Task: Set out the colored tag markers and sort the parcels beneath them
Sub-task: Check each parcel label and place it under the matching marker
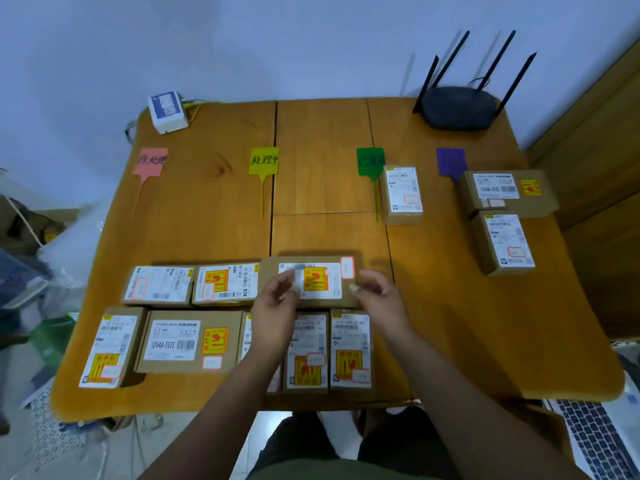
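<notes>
Four tag markers lie in a row across the wooden table [322,188]: pink [150,161], yellow [264,161], green [370,161] and purple [450,162]. One parcel [401,194] sits right of the green tag's stem. Two parcels [509,192] [505,242] lie below the purple tag. Several unsorted brown parcels fill the near left in two rows. My left hand [277,306] and my right hand [379,299] hover at either side of a wide parcel [322,280] with an orange sticker, fingers apart, not clearly gripping it.
A black router [457,107] with antennas stands at the back right, a small white box [168,111] with cables at the back left. A laptop keyboard [602,438] shows at the lower right. Plastic bags and clutter lie left of the table.
</notes>
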`<state>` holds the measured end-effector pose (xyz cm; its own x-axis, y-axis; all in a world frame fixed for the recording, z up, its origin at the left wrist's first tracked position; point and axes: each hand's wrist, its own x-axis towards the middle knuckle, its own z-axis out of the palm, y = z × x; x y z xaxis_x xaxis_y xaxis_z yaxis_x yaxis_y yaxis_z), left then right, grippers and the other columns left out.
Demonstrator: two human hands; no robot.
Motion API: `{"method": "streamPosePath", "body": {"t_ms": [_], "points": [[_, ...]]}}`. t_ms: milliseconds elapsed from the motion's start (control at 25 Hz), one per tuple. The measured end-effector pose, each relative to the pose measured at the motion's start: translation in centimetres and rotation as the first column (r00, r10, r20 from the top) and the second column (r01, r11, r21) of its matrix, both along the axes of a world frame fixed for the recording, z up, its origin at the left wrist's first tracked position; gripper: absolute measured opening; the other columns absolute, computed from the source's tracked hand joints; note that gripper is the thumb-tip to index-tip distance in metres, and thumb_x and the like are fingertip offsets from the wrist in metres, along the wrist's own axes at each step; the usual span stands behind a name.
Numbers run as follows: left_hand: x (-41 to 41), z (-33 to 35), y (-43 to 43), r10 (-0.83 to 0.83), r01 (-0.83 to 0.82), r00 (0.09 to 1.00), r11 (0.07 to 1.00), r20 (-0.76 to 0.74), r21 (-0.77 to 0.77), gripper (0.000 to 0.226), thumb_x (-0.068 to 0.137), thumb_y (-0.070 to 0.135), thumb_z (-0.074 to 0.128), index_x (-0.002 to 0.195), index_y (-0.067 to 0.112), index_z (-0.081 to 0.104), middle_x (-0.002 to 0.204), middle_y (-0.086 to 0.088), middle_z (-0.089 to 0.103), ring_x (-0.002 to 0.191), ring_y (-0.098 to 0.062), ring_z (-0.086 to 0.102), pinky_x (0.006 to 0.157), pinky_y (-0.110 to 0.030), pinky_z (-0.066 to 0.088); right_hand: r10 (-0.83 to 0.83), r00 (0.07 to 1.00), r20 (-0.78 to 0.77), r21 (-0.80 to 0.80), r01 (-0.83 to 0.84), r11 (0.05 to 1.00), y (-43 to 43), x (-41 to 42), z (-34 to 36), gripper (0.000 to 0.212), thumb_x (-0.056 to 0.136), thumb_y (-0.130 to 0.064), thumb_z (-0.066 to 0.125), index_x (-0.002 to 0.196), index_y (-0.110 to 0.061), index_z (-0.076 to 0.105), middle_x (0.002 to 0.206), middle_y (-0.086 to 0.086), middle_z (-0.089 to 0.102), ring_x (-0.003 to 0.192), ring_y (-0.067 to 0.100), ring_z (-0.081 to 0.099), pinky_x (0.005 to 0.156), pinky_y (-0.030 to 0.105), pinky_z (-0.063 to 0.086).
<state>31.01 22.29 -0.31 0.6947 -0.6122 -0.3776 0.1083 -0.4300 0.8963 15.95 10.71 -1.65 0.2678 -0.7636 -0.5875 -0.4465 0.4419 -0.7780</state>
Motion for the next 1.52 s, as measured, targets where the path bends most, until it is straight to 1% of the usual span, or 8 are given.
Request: {"method": "streamPosePath", "body": {"t_ms": [120,280,560,760,880,1040,1280,1520], "points": [[1.7,-1.5,2.0,-0.025,-0.018,0.965,0.987,0.261,0.161,0.043,0.096,0.014,0.062,0.139,0.016,0.062,0.135,-0.001,0.061,0.125,-0.018,0.057,0.103,-0.031,0.049,0.049,0.993,-0.106,-0.025,-0.052,0.998,1.4,0.1,-1.4,0.057,0.096,-0.034,0.069,0.15,-0.028,0.05,0.14,-0.005,0.059,0.127,0.02,0.058,0.108,0.048,0.05],[2.6,-2.9,2.4,-0.125,0.049,0.966,0.948,0.226,0.315,0.058,0.094,0.027,0.063,0.148,0.01,0.05,0.14,-0.01,0.055,0.131,-0.03,0.052,0.111,-0.045,0.046,0.085,0.989,-0.118,0.0,-0.085,0.996,2.2,0.6,-2.2,0.055,0.096,-0.038,0.065,0.149,-0.031,0.052,0.138,-0.003,0.066,0.115,0.021,0.064,0.092,0.039,0.054],[1.5,2.8,0.1,0.178,-0.16,0.979,0.973,0.097,-0.164,0.051,0.09,0.018,0.076,0.138,0.029,0.062,0.139,0.009,0.057,0.133,-0.017,0.054,0.109,-0.044,0.05,-0.222,0.964,0.143,-0.122,0.24,0.963,1.0,-0.4,2.6,0.026,0.094,-0.036,0.072,0.111,-0.021,0.059,0.117,-0.001,0.071,0.108,0.018,0.068,0.093,0.039,0.057],[2.9,10.8,-3.3,0.051,-0.1,0.993,0.853,-0.109,-0.512,0.064,0.089,0.014,0.078,0.139,0.046,0.056,0.15,-0.003,0.053,0.133,-0.029,0.058,0.091,-0.04,0.06,-0.159,0.929,0.335,-0.117,0.208,0.971,-1.0,-0.8,9.9,0.037,0.091,-0.032,0.077,0.114,-0.014,0.054,0.128,0.008,0.068,0.115,0.023,0.07,0.088,0.038,0.063],[4.4,16.3,-5.0,-0.014,-0.012,0.999,0.83,-0.043,-0.558,0.072,0.089,0.01,0.077,0.145,0.047,0.05,0.145,0.004,0.059,0.124,-0.022,0.065,0.086,-0.034,0.061,-0.032,0.921,0.389,-0.101,0.077,0.992,-1.1,-1.6,13.8,0.061,0.088,-0.027,0.081,0.138,-0.022,0.046,0.136,0.008,0.064,0.109,0.027,0.075,0.083,0.035,0.064],[7.2,23.3,-6.9,-0.186,0.171,0.982,0.838,0.023,-0.519,0.067,0.091,0.012,0.073,0.144,0.046,0.053,0.142,0.005,0.059,0.118,-0.016,0.069,0.085,-0.035,0.059,0.095,0.925,0.368,-0.273,0.01,0.962,-2.6,-2.6,19.8,0.094,0.072,-0.065,0.079,0.152,-0.052,0.032,0.154,-0.004,0.047,0.137,0.021,0.054,0.107,0.049,0.052],[7.2,26.0,-7.8,-0.314,0.277,0.949,0.81,0.016,-0.517,0.055,0.091,0.032,0.074,0.139,0.052,0.056,0.152,0.0,0.053,0.133,-0.027,0.058,0.107,-0.058,0.049,0.3,0.809,0.505,-0.202,-0.227,0.953,-2.9,-1.6,24.8,0.055,0.089,-0.039,0.066,0.139,-0.05,0.047,0.126,-0.008,0.076,0.11,0.016,0.075,0.089,0.04,0.059],[4.0,23.1,-5.7,-0.173,0.164,0.984,0.847,0.03,-0.505,0.041,0.098,0.044,0.061,0.139,0.036,0.062,0.137,0.009,0.068,0.129,-0.016,0.063,0.098,-0.04,0.054,0.204,0.8,0.564,-0.207,-0.103,0.973,-3.6,-0.9,24.2,0.052,0.1,-0.025,0.063,0.147,-0.042,0.046,0.121,-0.004,0.078,0.11,0.018,0.076,0.085,0.04,0.061]]}}
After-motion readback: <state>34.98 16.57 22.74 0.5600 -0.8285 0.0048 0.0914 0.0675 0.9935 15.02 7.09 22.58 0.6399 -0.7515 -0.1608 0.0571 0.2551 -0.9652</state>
